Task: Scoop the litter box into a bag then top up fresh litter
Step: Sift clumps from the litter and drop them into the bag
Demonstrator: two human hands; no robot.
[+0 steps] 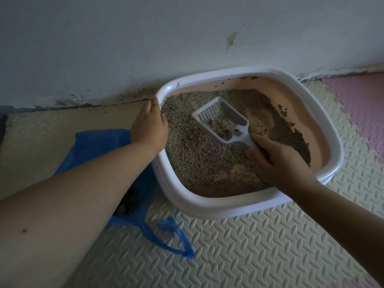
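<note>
Our left arm (83, 183) reaches in bare from the lower left, nearly straight. Our left hand (149, 125) lies back-up on the left rim of the litter box (187, 196); we cannot tell whether its fingers curl round the rim. Our right arm (342, 208) comes in from the lower right, and our right hand (280, 163) grips the handle of the scoop (222, 119), thumb (258, 140) along its top, fingers curled beneath.

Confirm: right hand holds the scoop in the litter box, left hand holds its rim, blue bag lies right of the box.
Wrong side: the head view shows the blue bag left of the litter box. The right hand does hold the scoop, the left hand the rim.
</note>
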